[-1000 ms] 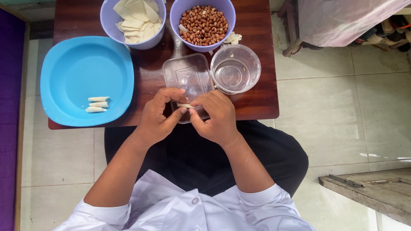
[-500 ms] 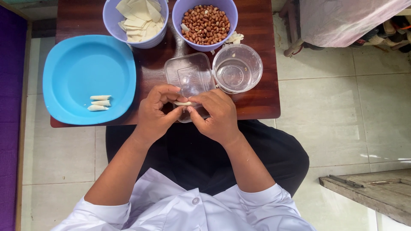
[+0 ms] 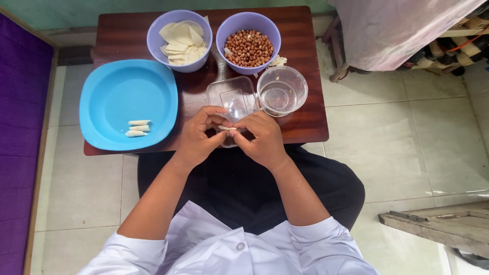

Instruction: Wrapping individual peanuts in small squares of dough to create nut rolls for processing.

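Left hand: the left hand (image 3: 199, 137) pinches one end of a small pale roll (image 3: 227, 128) between thumb and fingertips
Right hand: the right hand (image 3: 261, 137) grasps the other end of the same roll, fingers curled in toward the left hand
Roll: held between the two hands, level, just above the near edge of the table (image 3: 305, 122)
Clear tray: a clear plastic tray (image 3: 232, 97) lies just beyond the grip, partly hidden by the fingers
Clear cup: a round clear cup (image 3: 281, 90) stands beyond and right of the grip, beside the tray
Bowls: farther beyond, a purple bowl of peanuts (image 3: 248, 42) and, left of it, a purple bowl of pale wrappers (image 3: 179, 39)
Plate: a blue plate (image 3: 127, 97) well to the left of the grip holds three finished rolls (image 3: 138, 128)
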